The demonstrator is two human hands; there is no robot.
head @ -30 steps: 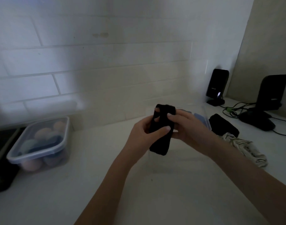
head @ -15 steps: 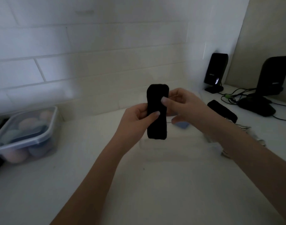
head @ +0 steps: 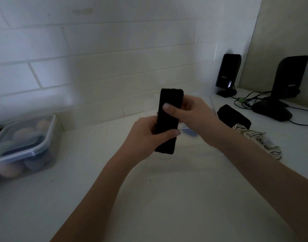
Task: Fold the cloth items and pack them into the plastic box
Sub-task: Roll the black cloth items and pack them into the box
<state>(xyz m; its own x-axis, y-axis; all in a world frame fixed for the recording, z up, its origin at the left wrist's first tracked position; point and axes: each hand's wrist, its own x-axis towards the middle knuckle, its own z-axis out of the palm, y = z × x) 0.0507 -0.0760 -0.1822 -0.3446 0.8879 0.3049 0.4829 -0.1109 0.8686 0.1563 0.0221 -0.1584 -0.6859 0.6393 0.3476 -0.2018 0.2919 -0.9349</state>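
A black cloth [head: 168, 119], folded into a narrow upright strip, is held in the air above the white counter. My left hand [head: 146, 135] grips its lower half and my right hand [head: 190, 116] pinches its upper half, thumb across the front. Right behind and below my hands stands a clear plastic box [head: 193, 147], faint and hard to make out, with something blue [head: 189, 132] at its edge. To the right on the counter lie another black cloth [head: 233, 117] and a crumpled white striped cloth [head: 258, 142].
A lidded clear container [head: 25, 145] with pastel rounded items sits at the left against the tiled wall. Two black speakers [head: 228, 75] [head: 286, 84] and tangled cables [head: 244, 102] stand at the back right.
The black cloth has been straightened into a flat upright strip and lifted a little. The view has swung left and down, so the container sits nearer the left edge.
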